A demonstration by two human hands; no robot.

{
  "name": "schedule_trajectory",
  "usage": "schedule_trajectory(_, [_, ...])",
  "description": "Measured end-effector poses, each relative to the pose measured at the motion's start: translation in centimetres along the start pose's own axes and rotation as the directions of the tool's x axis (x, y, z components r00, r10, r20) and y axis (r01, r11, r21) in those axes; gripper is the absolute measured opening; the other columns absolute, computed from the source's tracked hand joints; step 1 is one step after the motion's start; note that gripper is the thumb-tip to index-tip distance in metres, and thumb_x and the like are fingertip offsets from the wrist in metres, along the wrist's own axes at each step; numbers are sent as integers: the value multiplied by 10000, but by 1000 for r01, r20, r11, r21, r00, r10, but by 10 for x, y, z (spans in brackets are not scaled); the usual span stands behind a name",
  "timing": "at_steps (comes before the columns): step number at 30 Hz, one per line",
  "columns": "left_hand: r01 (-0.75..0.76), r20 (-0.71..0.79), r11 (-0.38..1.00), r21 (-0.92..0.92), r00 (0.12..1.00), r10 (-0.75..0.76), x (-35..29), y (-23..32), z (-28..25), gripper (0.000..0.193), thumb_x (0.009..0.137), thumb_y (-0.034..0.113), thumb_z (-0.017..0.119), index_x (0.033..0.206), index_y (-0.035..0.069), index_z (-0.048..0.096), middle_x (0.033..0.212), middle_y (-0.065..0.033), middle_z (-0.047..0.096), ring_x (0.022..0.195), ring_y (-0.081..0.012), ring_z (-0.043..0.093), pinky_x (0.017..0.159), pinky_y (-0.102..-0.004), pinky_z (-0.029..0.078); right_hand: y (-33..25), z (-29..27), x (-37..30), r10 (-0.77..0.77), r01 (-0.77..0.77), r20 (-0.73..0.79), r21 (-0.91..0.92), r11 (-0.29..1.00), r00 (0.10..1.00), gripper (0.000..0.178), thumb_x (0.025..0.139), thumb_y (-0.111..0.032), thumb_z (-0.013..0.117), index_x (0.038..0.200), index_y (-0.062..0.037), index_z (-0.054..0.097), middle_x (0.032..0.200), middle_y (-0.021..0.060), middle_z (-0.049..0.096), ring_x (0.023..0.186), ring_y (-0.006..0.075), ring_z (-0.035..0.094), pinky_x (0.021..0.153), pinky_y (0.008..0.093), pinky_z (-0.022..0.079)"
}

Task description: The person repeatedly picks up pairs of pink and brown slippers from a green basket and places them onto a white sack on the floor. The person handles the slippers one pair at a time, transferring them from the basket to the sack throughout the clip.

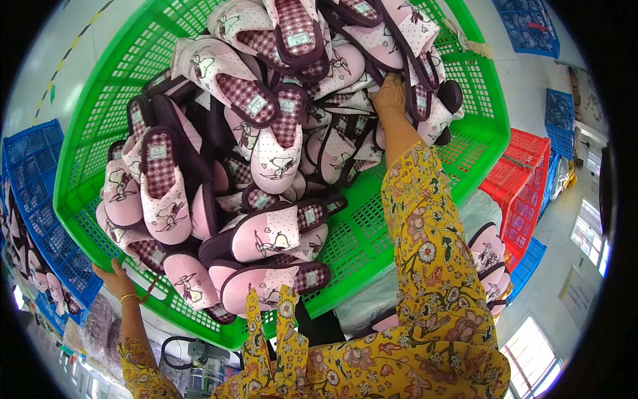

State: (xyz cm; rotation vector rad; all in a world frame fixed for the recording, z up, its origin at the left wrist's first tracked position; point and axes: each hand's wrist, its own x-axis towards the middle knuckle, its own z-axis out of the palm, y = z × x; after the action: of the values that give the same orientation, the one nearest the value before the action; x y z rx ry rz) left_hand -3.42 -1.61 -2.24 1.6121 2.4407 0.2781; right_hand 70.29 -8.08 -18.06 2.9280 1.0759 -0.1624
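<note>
A big green plastic basket [362, 249] with perforated walls holds a heap of pink slippers [276, 159]. They have dark soles, plaid insoles and a printed cartoon dog. My right hand [391, 96] reaches into the right side of the heap, its fingers curled at a slipper and partly hidden among the pairs. At the basket's near left rim, my left hand [118, 279] grips the edge, thumb on top. Yellow flowered sleeves [432, 259] cover both my arms.
Blue crates [50, 213] with more slippers stand on the left. To the right are a red crate [518, 186] and slippers [488, 256] beside the basket. Blue crates [528, 26] sit on the floor at the far right. Below the left rim is a black cable [176, 362].
</note>
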Motion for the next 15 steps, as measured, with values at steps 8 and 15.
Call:
schedule_trajectory(8, [0, 11, 997, 82, 1000, -1, 1, 1, 0, 684, 912, 298, 569, 1433, 11, 230, 1214, -227, 568, 951, -342, 636, 732, -368, 518, 37, -19, -15, -99, 94, 134, 41, 995, 986, 506, 766, -189, 686, 1203, 8, 522, 1097, 255, 612, 1028, 393, 596, 890, 443, 493])
schedule_trajectory(15, [-66, -22, 983, 169, 997, 71, 6, -14, 7, 683, 918, 325, 547, 1435, 14, 227, 1261, -225, 544, 1034, -377, 601, 853, -421, 478, -50, -130, -162, -309, 229, 95, 477, 848, 946, 381, 742, -284, 667, 1040, -51, 626, 917, 161, 648, 861, 347, 620, 746, 443, 498])
